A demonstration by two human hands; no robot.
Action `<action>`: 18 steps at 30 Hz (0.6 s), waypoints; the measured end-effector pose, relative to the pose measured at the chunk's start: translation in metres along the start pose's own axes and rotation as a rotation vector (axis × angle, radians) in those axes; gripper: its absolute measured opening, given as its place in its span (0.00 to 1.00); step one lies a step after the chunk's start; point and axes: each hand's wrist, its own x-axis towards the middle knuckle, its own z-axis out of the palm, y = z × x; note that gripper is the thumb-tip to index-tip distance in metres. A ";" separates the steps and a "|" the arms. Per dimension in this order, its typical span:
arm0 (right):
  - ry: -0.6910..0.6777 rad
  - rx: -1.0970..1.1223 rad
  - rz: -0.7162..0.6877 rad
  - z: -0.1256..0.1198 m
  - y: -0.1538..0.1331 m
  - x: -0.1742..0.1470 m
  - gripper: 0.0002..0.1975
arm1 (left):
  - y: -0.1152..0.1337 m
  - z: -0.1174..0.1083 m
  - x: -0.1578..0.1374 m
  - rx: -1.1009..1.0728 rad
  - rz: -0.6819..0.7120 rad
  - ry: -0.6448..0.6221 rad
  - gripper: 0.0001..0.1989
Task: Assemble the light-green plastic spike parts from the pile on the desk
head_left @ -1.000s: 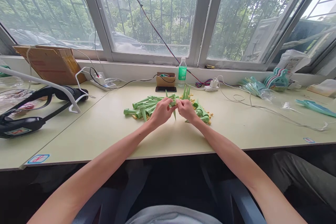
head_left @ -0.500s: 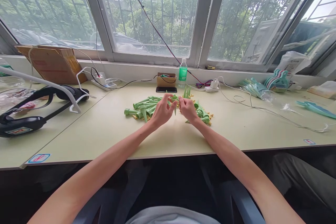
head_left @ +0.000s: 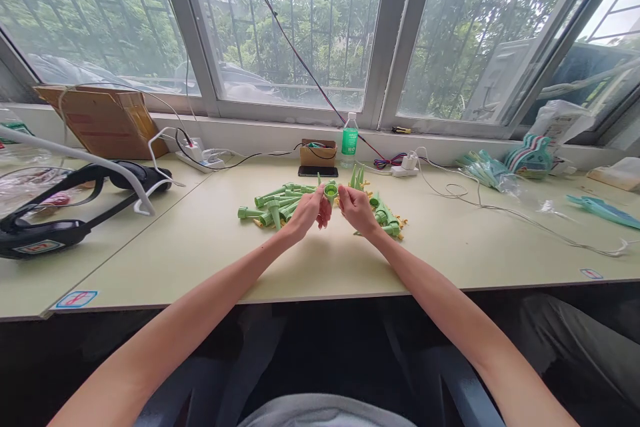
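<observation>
My left hand (head_left: 309, 211) grips a green plastic cone (head_left: 331, 192) whose round open end is turned toward me. Close on its right, my right hand (head_left: 357, 209) is closed with thumb and fingertips pinched together; whatever lies between them is hidden. A pile of similar green cones (head_left: 274, 205) lies left of and behind my left hand. More green cones (head_left: 384, 213) lie beside my right hand, with small yellow pieces (head_left: 401, 221) among them. Behind the hands a few pointed green cones (head_left: 357, 177) stand tip up.
Behind the pile are a phone (head_left: 318, 171), a small cardboard box (head_left: 319, 152) and a bottle with a green label (head_left: 349, 140). A black headset (head_left: 50, 230) lies at left. Cables (head_left: 480, 203) and teal plastic items (head_left: 530, 157) occupy the right side.
My left hand has turned and its fingers have curled under, so the cone's open end now faces me. My right hand stays nearly in place, still pinched.
</observation>
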 end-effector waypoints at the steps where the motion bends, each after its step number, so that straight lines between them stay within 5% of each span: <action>1: -0.001 0.003 0.003 0.000 -0.001 0.000 0.32 | 0.001 -0.001 0.000 0.000 -0.010 -0.015 0.38; 18: -0.044 0.108 0.073 -0.005 -0.002 0.002 0.34 | -0.003 -0.004 -0.001 0.048 0.087 -0.125 0.34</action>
